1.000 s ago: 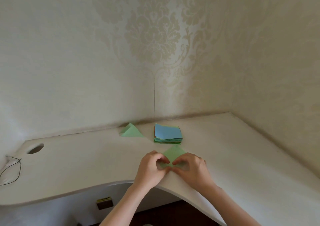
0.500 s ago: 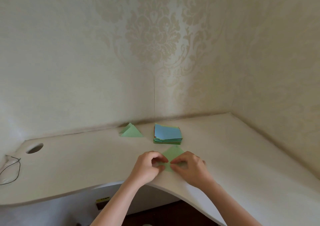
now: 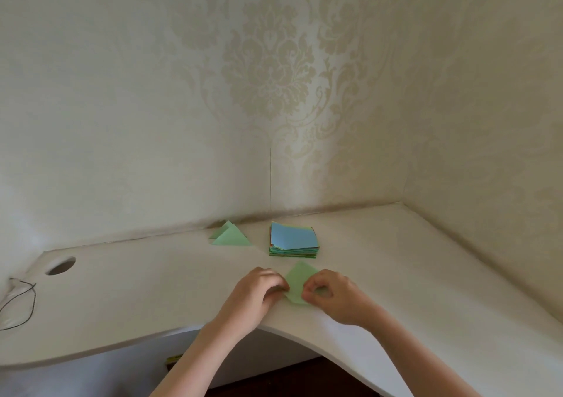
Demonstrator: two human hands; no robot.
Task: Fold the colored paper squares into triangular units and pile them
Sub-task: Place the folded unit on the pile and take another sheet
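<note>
A light green paper (image 3: pixel 298 282) lies on the white desk near its front edge, partly folded, with one corner pointing toward the wall. My left hand (image 3: pixel 255 296) pinches its left edge with curled fingers. My right hand (image 3: pixel 333 294) pinches its right side and covers that part. Behind it stands a stack of colored paper squares (image 3: pixel 293 240) with a blue sheet on top. Left of the stack, by the wall, lie folded green triangles (image 3: pixel 230 235), overlapping each other.
The white desk (image 3: pixel 411 290) sits in a corner, with wallpapered walls behind and to the right. A round cable hole (image 3: pixel 60 265) is at the far left, and a thin black cable (image 3: pixel 18 302) loops beside it. The desk's front edge curves inward under my arms.
My hands have moved slightly apart on the green paper, and more of the sheet shows between them. The stack and the folded triangles have not moved.
</note>
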